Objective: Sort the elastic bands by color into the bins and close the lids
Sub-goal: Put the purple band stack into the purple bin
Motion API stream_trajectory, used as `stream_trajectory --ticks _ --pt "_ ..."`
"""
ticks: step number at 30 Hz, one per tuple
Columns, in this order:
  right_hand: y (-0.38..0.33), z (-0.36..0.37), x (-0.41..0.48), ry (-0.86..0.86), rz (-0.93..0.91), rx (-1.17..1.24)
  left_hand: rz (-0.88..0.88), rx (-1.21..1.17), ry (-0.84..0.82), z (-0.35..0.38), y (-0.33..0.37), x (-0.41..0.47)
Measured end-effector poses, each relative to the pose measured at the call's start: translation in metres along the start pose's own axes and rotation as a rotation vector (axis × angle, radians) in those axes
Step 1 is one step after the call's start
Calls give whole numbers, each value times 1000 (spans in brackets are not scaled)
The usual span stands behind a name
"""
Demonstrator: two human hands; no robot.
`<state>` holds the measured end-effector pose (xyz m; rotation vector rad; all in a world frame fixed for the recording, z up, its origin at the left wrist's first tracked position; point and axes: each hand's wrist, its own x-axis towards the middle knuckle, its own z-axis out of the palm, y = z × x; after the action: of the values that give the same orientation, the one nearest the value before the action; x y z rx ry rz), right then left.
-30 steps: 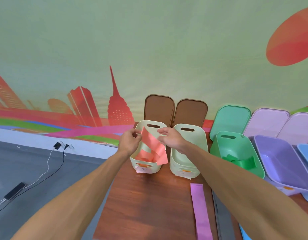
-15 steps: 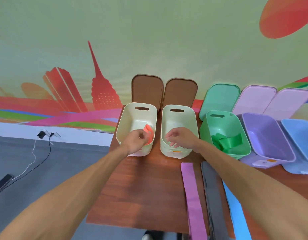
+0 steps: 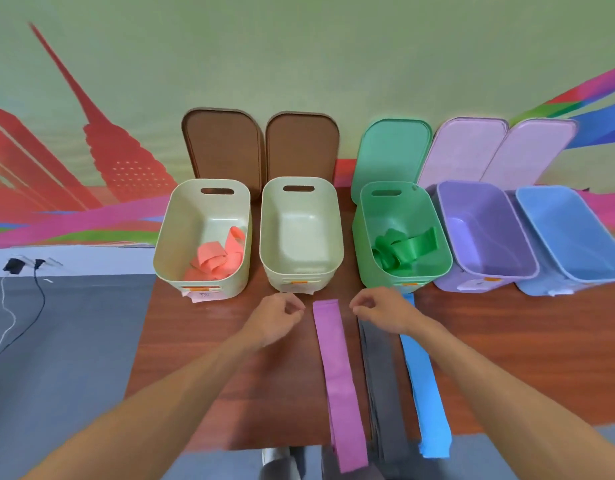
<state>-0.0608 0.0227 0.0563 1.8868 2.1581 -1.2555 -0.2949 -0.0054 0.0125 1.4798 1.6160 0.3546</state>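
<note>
A purple band, a dark grey band and a blue band lie side by side on the wooden table. My left hand hovers just left of the purple band's far end, fingers loosely curled, holding nothing. My right hand hovers just right of it, over the grey band's far end, also empty. Behind stand five open bins: a cream bin with salmon bands, an empty cream bin, a green bin with green bands, a purple bin and a blue bin.
The lids lean against the wall behind the bins: two brown lids, a green lid and two lilac lids. Left of the table is grey floor with cables. The bands' near ends hang over the table's front edge.
The salmon band went into the left cream bin and both hands let go. Both hands then drew back toward me, to either side of the purple band's far end.
</note>
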Motion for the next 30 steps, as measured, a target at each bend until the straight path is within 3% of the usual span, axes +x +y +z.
stream_trajectory --ticks 10,19,23,30 --pt "51 20 31 -48 39 129 -201 4 213 84 10 43" --pt "78 25 41 -92 26 173 -219 41 332 100 5 61" --pt "75 25 44 -83 -24 108 -198 75 343 101 6 57" --pt "47 43 55 -12 -232 -218 -125 18 314 96 9 36"
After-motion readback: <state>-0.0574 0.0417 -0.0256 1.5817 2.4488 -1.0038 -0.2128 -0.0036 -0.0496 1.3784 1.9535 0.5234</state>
